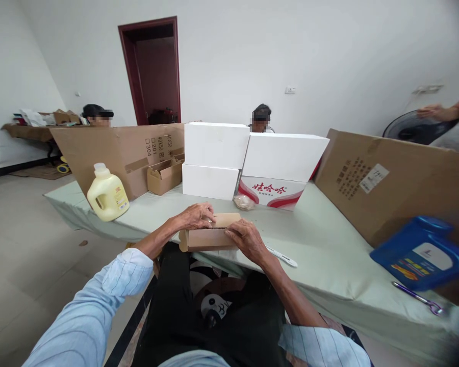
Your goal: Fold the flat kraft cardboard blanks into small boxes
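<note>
A small brown cardboard box [210, 240] lies at the near edge of the table, its lid flap [226, 219] raised along the far side. My left hand [196, 216] bends over the box's far left corner, its fingers curled down on the cardboard. On the right end, my right hand [248, 238] grips the box with thumb in front and fingers over the top. Part of the box's edge is hidden under both hands. A slim white utility knife [282, 256] rests just right of my right hand. Beyond the box sits a small translucent bundle [245, 202], its kind unclear.
White boxes [216, 145] stand stacked at the back beside a red-and-white carton [273, 192]. An open brown box [164, 178] and yellow jug [107, 193] are left; a blue jug [423, 253], pen [416, 298] and large carton [367, 176] right. People sit beyond the table.
</note>
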`<control>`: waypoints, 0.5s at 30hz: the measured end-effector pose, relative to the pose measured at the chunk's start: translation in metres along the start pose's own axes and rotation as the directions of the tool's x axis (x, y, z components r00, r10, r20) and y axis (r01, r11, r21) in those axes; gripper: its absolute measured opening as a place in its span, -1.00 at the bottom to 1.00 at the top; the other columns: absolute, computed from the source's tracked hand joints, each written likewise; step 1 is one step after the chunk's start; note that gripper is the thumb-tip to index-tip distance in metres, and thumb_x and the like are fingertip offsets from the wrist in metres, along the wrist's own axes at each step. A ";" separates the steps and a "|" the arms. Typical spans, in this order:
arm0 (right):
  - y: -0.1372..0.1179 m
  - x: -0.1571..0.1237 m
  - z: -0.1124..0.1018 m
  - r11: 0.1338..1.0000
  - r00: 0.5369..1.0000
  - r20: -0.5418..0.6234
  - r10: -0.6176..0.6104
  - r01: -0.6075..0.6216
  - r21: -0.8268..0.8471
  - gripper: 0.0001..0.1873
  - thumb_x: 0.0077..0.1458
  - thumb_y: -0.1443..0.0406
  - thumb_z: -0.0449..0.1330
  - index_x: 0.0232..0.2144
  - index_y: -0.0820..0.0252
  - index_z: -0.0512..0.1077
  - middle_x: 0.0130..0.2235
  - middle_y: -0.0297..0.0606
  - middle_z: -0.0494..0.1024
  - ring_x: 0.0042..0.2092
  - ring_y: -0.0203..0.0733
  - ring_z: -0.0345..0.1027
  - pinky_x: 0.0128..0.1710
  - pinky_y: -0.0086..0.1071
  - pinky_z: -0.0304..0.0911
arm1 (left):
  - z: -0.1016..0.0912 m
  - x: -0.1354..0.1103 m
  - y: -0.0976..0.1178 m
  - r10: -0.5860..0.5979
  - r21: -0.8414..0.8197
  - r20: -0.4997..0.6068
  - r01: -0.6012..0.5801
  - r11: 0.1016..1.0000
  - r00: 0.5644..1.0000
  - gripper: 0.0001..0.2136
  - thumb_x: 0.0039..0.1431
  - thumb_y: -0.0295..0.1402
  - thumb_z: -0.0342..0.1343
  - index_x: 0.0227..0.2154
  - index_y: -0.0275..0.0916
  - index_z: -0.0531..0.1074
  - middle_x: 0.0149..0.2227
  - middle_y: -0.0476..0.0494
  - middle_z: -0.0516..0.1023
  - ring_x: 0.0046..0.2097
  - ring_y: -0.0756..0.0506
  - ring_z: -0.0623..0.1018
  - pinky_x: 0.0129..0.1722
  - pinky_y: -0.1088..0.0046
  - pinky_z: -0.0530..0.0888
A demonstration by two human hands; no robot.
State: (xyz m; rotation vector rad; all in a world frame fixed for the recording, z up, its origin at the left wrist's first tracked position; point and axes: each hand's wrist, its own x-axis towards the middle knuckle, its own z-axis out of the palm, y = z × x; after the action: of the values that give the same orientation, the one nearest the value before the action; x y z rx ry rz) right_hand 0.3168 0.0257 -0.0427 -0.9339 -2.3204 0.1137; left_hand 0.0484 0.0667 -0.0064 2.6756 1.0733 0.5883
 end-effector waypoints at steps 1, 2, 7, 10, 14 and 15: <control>0.000 0.000 0.000 1.000 1.000 -0.003 0.000 0.000 0.001 -0.70 0.46 0.20 0.12 -0.34 0.11 0.52 -0.31 -0.26 0.61 -0.18 -0.10 0.35 -0.14 -0.25 0.12 | 0.000 0.001 -0.001 0.005 -0.008 0.001 -0.005 1.000 1.000 -0.83 0.19 -0.30 0.33 -0.18 -0.09 0.74 0.01 -0.11 0.57 -0.08 -0.11 0.60 -0.09 0.45 0.47; -0.001 0.000 0.000 1.000 1.000 -0.006 0.000 0.000 0.003 -0.69 0.46 0.20 0.12 -0.35 0.10 0.52 -0.32 -0.26 0.61 -0.19 -0.10 0.35 -0.14 -0.25 0.12 | 0.001 0.001 -0.002 0.006 -0.013 0.001 -0.006 1.000 1.000 -0.84 0.19 -0.29 0.34 -0.18 -0.09 0.74 0.01 -0.11 0.57 -0.08 -0.10 0.60 -0.11 0.45 0.47; -0.003 0.001 -0.002 1.000 1.000 -0.001 0.004 -0.004 0.015 -0.71 0.44 0.22 0.12 -0.33 0.11 0.54 -0.31 -0.25 0.62 -0.19 -0.10 0.36 -0.14 -0.26 0.13 | -0.001 0.001 0.001 0.009 -0.011 -0.027 -0.009 1.000 1.000 -0.86 0.24 -0.33 0.28 -0.22 -0.12 0.73 -0.02 -0.12 0.58 -0.06 -0.11 0.60 -0.04 0.42 0.47; -0.005 0.004 -0.003 1.000 1.000 0.001 0.020 -0.020 0.014 -0.71 0.44 0.24 0.12 -0.34 0.11 0.55 -0.31 -0.26 0.63 -0.20 -0.11 0.36 -0.14 -0.26 0.13 | -0.006 -0.005 0.011 0.027 -0.011 -0.102 -0.028 1.000 0.994 -0.80 0.32 -0.38 0.16 -0.19 -0.16 0.72 -0.03 -0.18 0.59 -0.01 -0.14 0.58 0.02 0.38 0.47; -0.008 0.008 -0.004 0.999 0.999 0.010 0.043 -0.043 0.002 -0.67 0.44 0.23 0.12 -0.38 0.11 0.57 -0.33 -0.25 0.62 -0.22 -0.11 0.36 -0.18 -0.27 0.13 | -0.011 -0.014 0.029 0.062 0.011 -0.055 -0.062 0.998 0.997 -0.80 0.35 -0.30 0.16 -0.19 -0.14 0.71 -0.10 -0.15 0.62 -0.04 -0.15 0.56 0.03 0.33 0.45; -0.008 0.010 -0.005 0.999 0.999 0.008 0.052 -0.052 -0.001 -0.66 0.44 0.23 0.13 -0.37 0.10 0.58 -0.34 -0.25 0.62 -0.22 -0.11 0.36 -0.19 -0.27 0.13 | -0.011 -0.016 0.032 0.065 0.029 -0.032 -0.064 0.998 0.997 -0.82 0.33 -0.29 0.19 -0.21 -0.13 0.70 -0.13 -0.14 0.62 -0.06 -0.16 0.55 0.02 0.32 0.44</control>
State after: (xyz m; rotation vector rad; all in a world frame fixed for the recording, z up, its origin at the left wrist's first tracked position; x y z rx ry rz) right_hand 0.3092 0.0250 -0.0314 -0.9959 -2.3049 0.1378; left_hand 0.0531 0.0332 0.0099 2.7431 1.0144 0.6360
